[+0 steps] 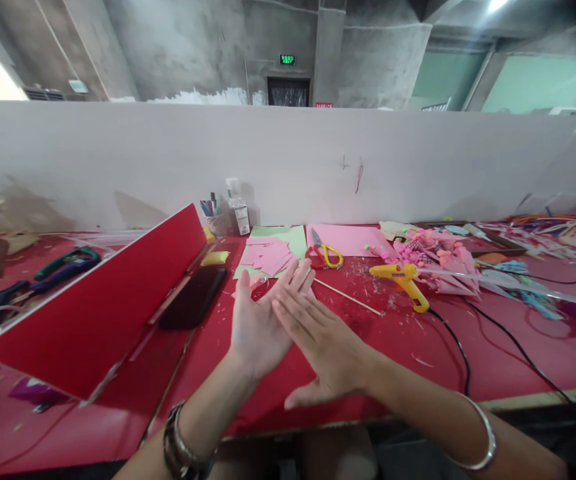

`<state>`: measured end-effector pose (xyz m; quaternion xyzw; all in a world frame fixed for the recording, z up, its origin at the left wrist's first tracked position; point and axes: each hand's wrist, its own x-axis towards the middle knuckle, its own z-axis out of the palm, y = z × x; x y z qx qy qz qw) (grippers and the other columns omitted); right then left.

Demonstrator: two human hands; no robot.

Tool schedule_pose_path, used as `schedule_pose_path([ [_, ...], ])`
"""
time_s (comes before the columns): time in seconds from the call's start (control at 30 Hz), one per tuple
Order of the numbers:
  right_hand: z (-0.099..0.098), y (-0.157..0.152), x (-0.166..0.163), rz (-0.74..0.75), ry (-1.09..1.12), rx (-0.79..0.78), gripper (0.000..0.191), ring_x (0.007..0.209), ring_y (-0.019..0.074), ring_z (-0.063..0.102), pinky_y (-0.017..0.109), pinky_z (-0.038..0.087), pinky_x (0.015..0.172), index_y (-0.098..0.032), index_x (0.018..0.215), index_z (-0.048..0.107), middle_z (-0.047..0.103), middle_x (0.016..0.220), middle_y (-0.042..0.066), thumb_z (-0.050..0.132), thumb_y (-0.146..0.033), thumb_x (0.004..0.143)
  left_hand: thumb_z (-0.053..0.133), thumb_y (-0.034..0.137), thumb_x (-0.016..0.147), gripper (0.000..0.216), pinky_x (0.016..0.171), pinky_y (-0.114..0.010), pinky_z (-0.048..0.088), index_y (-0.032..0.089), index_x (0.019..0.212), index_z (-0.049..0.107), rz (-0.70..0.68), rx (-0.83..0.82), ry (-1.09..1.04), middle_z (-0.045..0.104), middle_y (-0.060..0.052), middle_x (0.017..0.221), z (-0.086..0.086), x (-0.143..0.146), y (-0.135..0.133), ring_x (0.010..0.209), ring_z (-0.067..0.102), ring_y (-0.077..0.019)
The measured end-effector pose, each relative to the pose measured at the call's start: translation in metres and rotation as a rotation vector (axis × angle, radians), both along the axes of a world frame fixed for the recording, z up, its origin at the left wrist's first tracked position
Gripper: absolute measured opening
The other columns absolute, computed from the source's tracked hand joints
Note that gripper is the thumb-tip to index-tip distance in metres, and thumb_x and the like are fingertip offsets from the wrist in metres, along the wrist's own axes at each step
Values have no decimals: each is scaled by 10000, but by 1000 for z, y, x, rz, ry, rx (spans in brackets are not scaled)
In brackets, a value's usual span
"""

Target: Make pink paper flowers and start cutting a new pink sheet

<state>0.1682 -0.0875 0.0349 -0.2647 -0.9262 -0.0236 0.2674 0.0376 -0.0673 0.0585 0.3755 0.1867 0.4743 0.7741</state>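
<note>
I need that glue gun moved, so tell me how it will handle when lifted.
The yellow glue gun looks rigid plastic, probably light. Its black cord trails across the red table, so it may drag or snag.

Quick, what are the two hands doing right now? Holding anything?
Left hand: open, fingers straight, nothing seen in it.
Right hand: open and flat, laid across the left hand, nothing seen in it.

bright overhead light, soft shadows, blurred warped edges, dark top-right corner.
</note>
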Motion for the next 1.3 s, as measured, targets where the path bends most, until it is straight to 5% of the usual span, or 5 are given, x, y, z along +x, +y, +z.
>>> schedule_pose_path([
  [0.23, 13, 10, 4, -80, 20, -7, 1006, 1313, 270, 19, 435, 79, 1069, -54, 1373, 5, 6, 1435, 148, 419, -664, 690, 59, 726, 710, 808, 935, -438, 359, 194, 1126, 504, -195, -40, 38, 515, -85, 1206, -5, 9, -7, 1212, 362, -260],
  [0.47, -4, -18, 5, -57, -7, -23, 1006, 1314, 259, 50, 392, 90, 1079, -46, 1373, 24, 48, 1436, 142, 406, -678, 690, 121, 685, 754, 785, 1008, -361, 266, 131, 1228, 412, -83, -34, -70, 426, -93, 1299, -3, -6, -6, 1255, 288, -238],
  [0.7, 13, -4, 5, -197, -100, 51, 1020, 1314, 265, 33, 402, 96, 1074, -11, 1361, 74, 57, 1433, 163, 338, -725, 682, 136, 645, 788, 768, 1039, -395, 161, 92, 1282, 338, -352, -227, -282, 406, -118, 1314, -9, 13, -19, 1274, 237, -262],
  [0.93, 2, -23, 3, -188, -130, 76, 987, 1316, 244, 21, 372, 72, 1079, -6, 1356, 102, 29, 1437, 147, 293, -721, 703, 222, 616, 794, 768, 1050, -334, 153, 73, 1336, 224, -172, -198, -316, 351, -119, 1353, 0, -9, -11, 1284, 220, -227],
  [1.3, 2, -7, 2, -271, -100, 82, 977, 1316, 244, -26, 436, 1, 1061, -4, 1358, 51, 17, 1434, 154, 283, -707, 720, 181, 649, 777, 755, 1063, -392, 76, 126, 1301, 329, -259, -195, -284, 334, -90, 1367, -13, -9, -14, 1295, 176, -255],
])
